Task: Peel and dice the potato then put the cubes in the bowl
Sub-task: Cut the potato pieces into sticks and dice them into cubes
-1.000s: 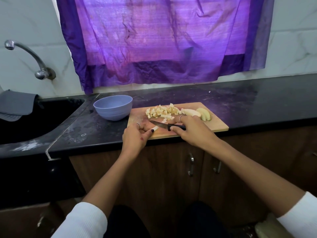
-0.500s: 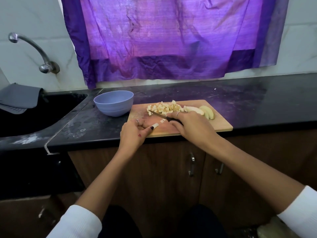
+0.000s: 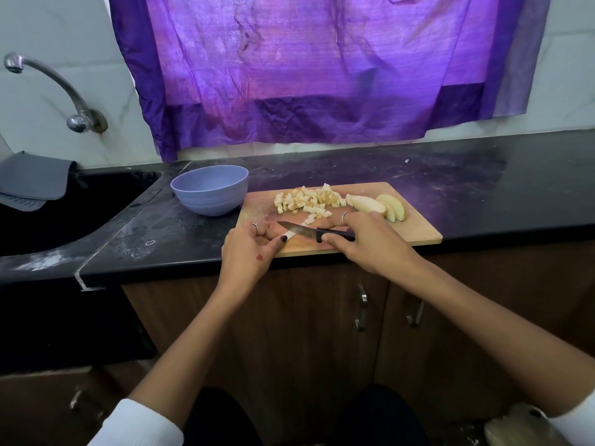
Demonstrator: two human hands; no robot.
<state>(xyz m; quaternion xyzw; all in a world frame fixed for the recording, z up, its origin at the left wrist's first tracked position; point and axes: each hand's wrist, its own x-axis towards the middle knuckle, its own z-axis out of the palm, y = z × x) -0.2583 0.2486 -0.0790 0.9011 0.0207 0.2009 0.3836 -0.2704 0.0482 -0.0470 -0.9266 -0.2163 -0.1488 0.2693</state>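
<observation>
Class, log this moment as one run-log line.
right hand grips knife | left hand pinches potato strip | cubes on board | bowl empty

This was a home kitchen. A black stone tabletop [image 3: 450, 175] ran along a white tiled wall [image 3: 64, 33], with a dark sink [image 3: 64, 214] sunk into it at its left end and a curved metal tap [image 3: 58, 88] on the wall above that sink. Brown cupboard doors [image 3: 306, 333] with metal handles sat below the tabletop, and a purple curtain [image 3: 306, 66] hung above it.
</observation>
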